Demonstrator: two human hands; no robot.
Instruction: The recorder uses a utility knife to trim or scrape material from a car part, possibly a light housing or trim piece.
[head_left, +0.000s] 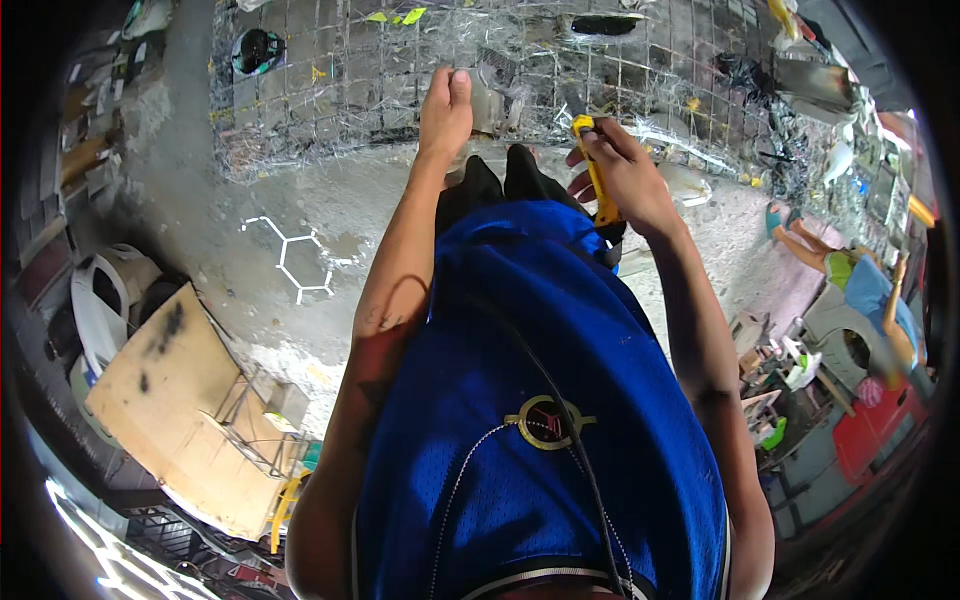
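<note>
My right hand is closed round a yellow utility knife, its yellow-and-black handle slanting up and left. A thin dark tip at its upper end looks like the blade. Straight ahead, my left hand is raised with the thumb up against the curled fingers. Whether anything sits in that grip is hidden from me. Just beyond it lies a greyish flat piece, on a wire mesh grid strewn with clear plastic scraps. I cannot tell whether the left hand touches that piece.
A round dark container stands on the mesh at upper left. To the left are a wooden board and a white plastic chair. At right, another person is near piled items and a red chair. Black bags lie at upper right.
</note>
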